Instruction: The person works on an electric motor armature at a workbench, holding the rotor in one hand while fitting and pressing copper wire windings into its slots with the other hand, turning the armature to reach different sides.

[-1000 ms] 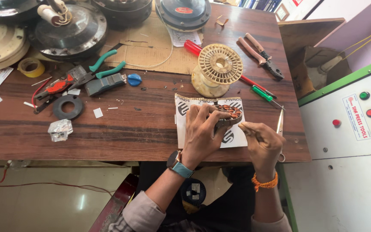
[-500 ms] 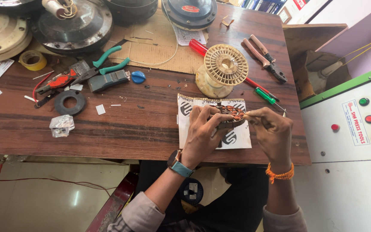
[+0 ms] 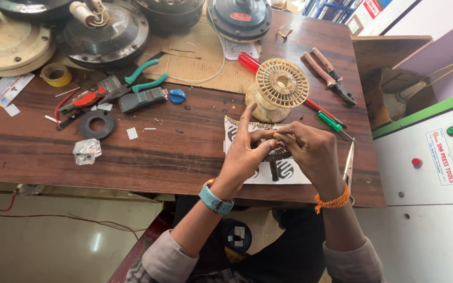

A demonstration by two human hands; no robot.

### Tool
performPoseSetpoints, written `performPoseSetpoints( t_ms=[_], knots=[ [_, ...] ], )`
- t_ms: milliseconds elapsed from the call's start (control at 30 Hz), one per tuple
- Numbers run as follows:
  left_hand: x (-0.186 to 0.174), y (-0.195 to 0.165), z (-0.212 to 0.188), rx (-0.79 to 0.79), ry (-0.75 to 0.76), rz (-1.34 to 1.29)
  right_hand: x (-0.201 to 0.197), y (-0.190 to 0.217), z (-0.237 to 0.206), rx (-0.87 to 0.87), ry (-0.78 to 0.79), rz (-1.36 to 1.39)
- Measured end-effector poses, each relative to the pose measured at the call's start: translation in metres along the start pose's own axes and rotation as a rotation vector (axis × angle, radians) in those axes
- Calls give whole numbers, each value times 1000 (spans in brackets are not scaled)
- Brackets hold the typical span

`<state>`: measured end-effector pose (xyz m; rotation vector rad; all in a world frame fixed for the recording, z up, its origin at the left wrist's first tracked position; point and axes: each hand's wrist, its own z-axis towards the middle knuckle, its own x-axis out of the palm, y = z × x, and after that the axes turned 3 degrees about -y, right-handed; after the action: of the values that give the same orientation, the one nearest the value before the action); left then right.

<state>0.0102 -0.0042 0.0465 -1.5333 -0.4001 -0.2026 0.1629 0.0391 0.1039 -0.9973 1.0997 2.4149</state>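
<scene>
- A dark brown wooden table (image 3: pixel 148 157) fills most of the frame, running from the left edge to right of centre.
- A white and green control cabinet (image 3: pixel 431 173) with round green and red buttons stands at the right edge.
- Round metal fan motor housings (image 3: pixel 106 29) sit along the top edge, beside a cream disc-shaped cover (image 3: pixel 9 47) at upper left.
- A flat piece of cardboard (image 3: pixel 205 63) lies at top centre.
- A white printed sheet (image 3: pixel 289 175) lies near the table's front edge, below centre right.
- A cream plastic wire spool (image 3: pixel 281 86) stands just above the sheet.
- The left hand (image 3: pixel 245 154), with a blue watch on the wrist, is closed around a small dark wound part (image 3: pixel 276 157) over the sheet, its index finger pointing up.
- The right hand (image 3: pixel 313 154), with an orange thread on the wrist, pinches the same part from the other side; fingertips of both hands meet.
- Green-handled pliers (image 3: pixel 142 78) lie at upper left of centre; brown-handled pliers (image 3: pixel 329 73) lie at upper right.
- A red screwdriver (image 3: pixel 250 63) and a green screwdriver (image 3: pixel 329 120) lie near the spool.
- A black rubber ring (image 3: pixel 96 124) and a roll of yellow tape (image 3: pixel 56 74) lie at left.
</scene>
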Motion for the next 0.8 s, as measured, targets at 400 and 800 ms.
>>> performPoseSetpoints(
  t_ms=[400, 800],
  knots=[
    [-9, 13, -2, 95, 40, 78, 30, 3, -70, 179, -291, 47],
    [-14, 11, -5, 116, 89, 42, 78, -13, -122, 473, -445, 444]
  ],
)
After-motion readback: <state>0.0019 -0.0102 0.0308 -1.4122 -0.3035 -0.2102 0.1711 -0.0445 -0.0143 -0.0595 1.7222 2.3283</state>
